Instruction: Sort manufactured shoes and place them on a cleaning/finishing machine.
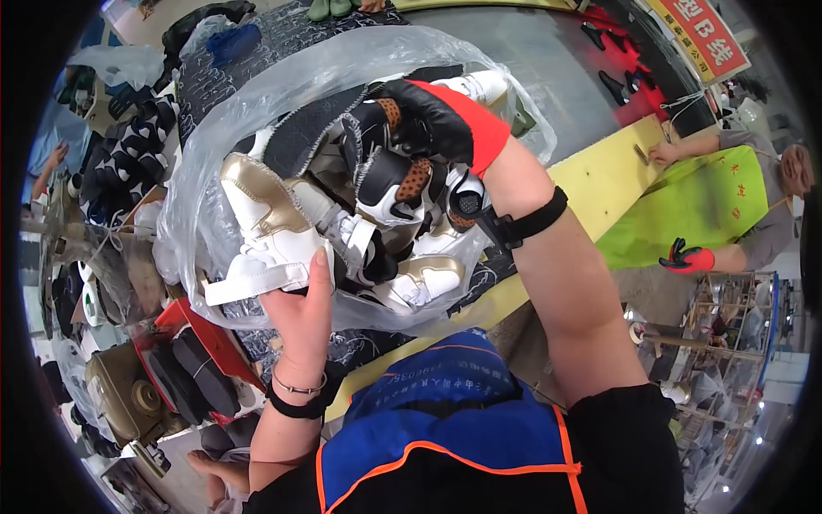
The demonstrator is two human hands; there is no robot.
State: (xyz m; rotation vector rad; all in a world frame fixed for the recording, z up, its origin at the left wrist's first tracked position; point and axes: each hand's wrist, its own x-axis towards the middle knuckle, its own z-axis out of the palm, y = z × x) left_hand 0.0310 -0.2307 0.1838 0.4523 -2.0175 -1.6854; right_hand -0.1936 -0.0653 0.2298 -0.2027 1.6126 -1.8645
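Observation:
A large clear plastic bag [193,184] lies spread open on the table, filled with stitched shoe uppers. At its near left, my bare left hand [300,317] grips a white and gold shoe upper [272,210], thumb on its side; a loose white strap hangs by my fingers. Inside the bag, my right hand [437,124], in a red and black glove, is closed over a black shoe upper with a brown spotted patch [390,111]. Its fingertips are partly lost against the black material. Below it lie another spotted-patch upper [402,188] and a white and gold one [428,278].
Beyond the bag, a grey work surface [548,77] stretches to a yellow board [629,163]. A co-worker in a green apron [693,206] stands at the right. Stacked black and white uppers [128,163] and a red crate [231,351] are on the left.

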